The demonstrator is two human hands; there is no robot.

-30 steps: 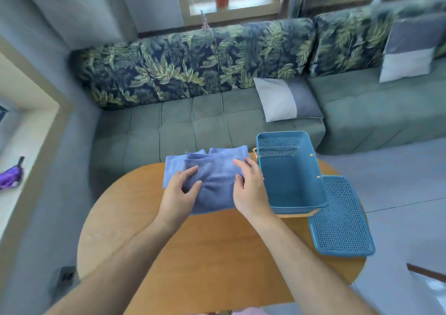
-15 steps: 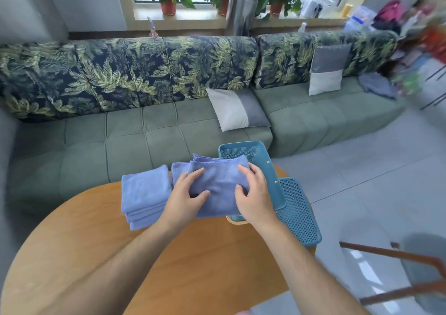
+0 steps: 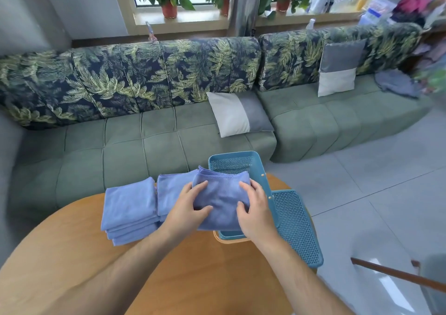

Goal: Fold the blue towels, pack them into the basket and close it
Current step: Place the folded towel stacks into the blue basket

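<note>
I hold a folded blue towel (image 3: 222, 194) over the near half of the teal basket (image 3: 233, 163). My left hand (image 3: 187, 208) grips its left edge, thumb on top. My right hand (image 3: 255, 209) grips its right edge the same way. The towel hides most of the basket's inside. A stack of folded blue towels (image 3: 129, 208) lies on the round wooden table (image 3: 169, 278) to the left, and another blue towel (image 3: 172, 189) lies between the stack and the one I hold. The basket's perforated teal lid (image 3: 296, 227) lies flat to the right of the basket.
A green sofa (image 3: 144, 145) with leaf-print back cushions stands right behind the table, with two grey-and-white pillows (image 3: 239, 114) on it. The table's right edge runs under the lid. A wooden chair frame (image 3: 398, 275) stands at the lower right on the tiled floor.
The head has turned right, bringing the towel stack into view. Both hands have lifted the folded towel off the table and carried it right, over the basket.
</note>
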